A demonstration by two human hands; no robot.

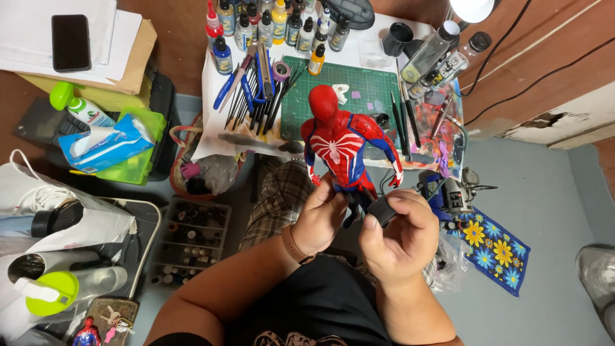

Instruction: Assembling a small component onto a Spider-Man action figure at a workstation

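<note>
The left hand pinches the red and blue hero toy by its legs, above the lap. The right hand pinches a small black piece beside the legs, not yet joined on.

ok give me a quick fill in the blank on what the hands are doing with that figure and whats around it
1. The left hand grips the red and blue action figure near its ____.
2. The right hand holds a small ____ part.
3. Behind the figure, on the work table, lies a ____ cutting mat.
4. The cloth on the floor by the right hand has a ____ print.

Missing words: legs; black; green; flower
</note>
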